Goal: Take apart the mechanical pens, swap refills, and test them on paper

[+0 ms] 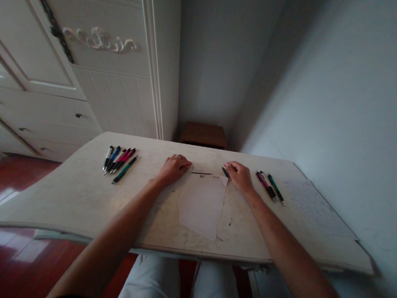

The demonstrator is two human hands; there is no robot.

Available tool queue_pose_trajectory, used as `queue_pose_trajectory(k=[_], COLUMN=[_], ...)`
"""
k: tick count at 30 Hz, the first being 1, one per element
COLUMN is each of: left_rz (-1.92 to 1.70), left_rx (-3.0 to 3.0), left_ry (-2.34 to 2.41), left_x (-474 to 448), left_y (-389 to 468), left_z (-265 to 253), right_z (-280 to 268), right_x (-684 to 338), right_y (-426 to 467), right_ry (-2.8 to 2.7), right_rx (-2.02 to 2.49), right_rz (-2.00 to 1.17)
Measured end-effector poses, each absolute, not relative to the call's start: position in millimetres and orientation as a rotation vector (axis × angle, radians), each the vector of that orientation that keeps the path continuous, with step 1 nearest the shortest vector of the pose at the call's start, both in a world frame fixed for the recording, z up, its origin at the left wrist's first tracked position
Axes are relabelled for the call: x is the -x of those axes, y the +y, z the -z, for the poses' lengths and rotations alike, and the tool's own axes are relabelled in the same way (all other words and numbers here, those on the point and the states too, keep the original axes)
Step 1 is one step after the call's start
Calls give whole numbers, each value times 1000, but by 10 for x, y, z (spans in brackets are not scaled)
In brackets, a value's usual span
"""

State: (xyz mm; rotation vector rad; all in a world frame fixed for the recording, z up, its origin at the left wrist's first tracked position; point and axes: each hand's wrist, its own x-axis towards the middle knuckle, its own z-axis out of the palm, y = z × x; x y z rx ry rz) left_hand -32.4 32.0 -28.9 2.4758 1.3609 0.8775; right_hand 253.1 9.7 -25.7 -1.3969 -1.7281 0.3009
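Note:
My left hand rests on the table with its fingertips pinched together; whatever they hold is too small to make out. Close to those fingertips lies a thin dark pen refill. Just below the refill is a small dark curved part. My right hand is closed on a short black pen barrel, which slants down near the top right corner of some white paper. The paper lies between my two forearms.
Several pens lie grouped on the table's left side. A smaller row of pens is on the right, beside a handwritten sheet. A white cabinet stands behind left, a brown wooden box behind the table.

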Motion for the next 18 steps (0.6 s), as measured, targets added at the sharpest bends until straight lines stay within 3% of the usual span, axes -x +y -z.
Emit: queue_pose_trajectory(k=[18], left_rz=[-727], left_rx=[-2525], left_ry=[1480], left_x=[249], left_y=[274], left_z=[229], right_z=[275], right_x=[-2339], right_y=[12], right_ry=[-2030], right_rx=[1136], right_rz=[-162])
